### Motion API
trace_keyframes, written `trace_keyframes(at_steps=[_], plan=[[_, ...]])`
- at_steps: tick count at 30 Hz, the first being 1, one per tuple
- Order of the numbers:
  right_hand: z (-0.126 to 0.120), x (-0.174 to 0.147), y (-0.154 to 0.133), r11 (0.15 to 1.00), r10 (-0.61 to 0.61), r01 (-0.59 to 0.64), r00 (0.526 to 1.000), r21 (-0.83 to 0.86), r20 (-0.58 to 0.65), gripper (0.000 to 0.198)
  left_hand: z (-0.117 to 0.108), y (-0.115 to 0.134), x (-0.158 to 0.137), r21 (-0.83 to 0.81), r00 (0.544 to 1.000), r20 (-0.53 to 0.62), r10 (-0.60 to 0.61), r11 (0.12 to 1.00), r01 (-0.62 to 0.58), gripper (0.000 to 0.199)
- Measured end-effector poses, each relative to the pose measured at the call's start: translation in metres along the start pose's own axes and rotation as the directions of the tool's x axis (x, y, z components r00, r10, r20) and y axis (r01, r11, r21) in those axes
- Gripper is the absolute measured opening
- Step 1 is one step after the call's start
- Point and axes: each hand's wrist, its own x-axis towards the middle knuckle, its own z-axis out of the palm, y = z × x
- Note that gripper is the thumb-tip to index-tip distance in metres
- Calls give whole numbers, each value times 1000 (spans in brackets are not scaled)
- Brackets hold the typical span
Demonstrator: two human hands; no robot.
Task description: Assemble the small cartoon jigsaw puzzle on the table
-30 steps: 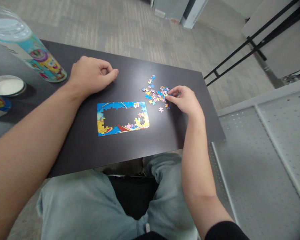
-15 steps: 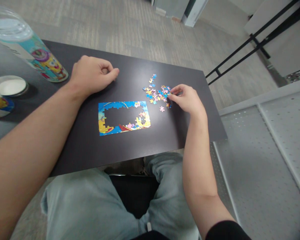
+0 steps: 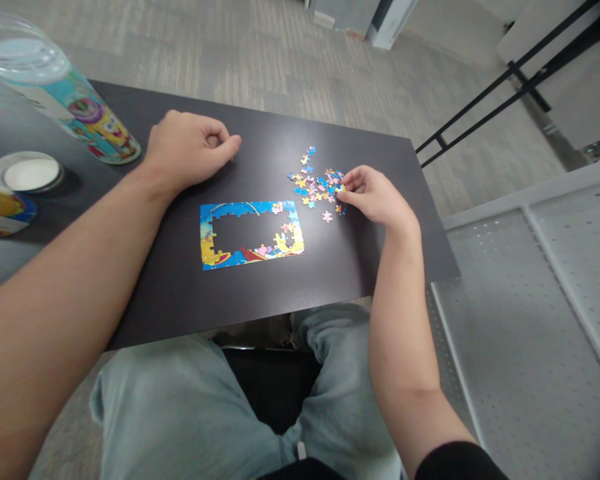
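Observation:
My right hand (image 3: 373,193) is at the right side of a loose heap of jigsaw pieces (image 3: 313,190), with thumb and forefinger pinched on a small yellowish puzzle piece (image 3: 341,190). Left of the heap lies a partly joined jigsaw puzzle (image 3: 230,261), a blue and yellow cartoon border around a bare dark middle. Beyond its upper left corner, my left hand (image 3: 187,147) rests on the table with its fingers curled in and nothing visible in them. A lone pink piece (image 3: 327,217) lies just below the heap.
On the left of the dark table (image 3: 260,293) stands a clear plastic jar (image 3: 87,113) with a cartoon label. Near it are a round lid (image 3: 27,172) and a yellow and blue container (image 3: 5,210), cut off by the frame edge. A grey perforated panel (image 3: 510,320) borders the right.
A yellowish piece now shows between my right thumb and forefinger. My left hand keeps its place on the table. The whole view has shifted slightly.

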Motion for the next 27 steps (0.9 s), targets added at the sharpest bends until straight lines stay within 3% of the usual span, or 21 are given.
trace_keyframes(at_steps=[4, 8, 14, 18, 21, 27], plan=[[-5, -4, -11, 996, 20, -25, 998, 85, 59, 16, -1, 1, -2, -18, 1000, 0, 2, 1000, -2, 50], [-8, -13, -34, 986, -70, 37, 978, 165, 196, 12, 0, 2, -3, -38, 999, -33, 17, 999, -18, 47], [4, -30, -88, 974, -138, 26, 854, 223, 502, 21, -5, 9, -5, -30, 1000, 12, 9, 1000, -9, 55], [15, -34, -106, 974, -95, -34, 837, 223, 540, 25, -7, 10, -7, -14, 999, 28, 26, 1000, -25, 63], [18, -34, -105, 977, -80, -42, 837, 209, 541, 28, -7, 9, -7, -21, 999, 29, 27, 999, -26, 63], [17, -32, -99, 983, -105, -10, 790, 184, 604, 22, -7, 8, -6, -25, 999, 36, 13, 1000, -12, 60]])
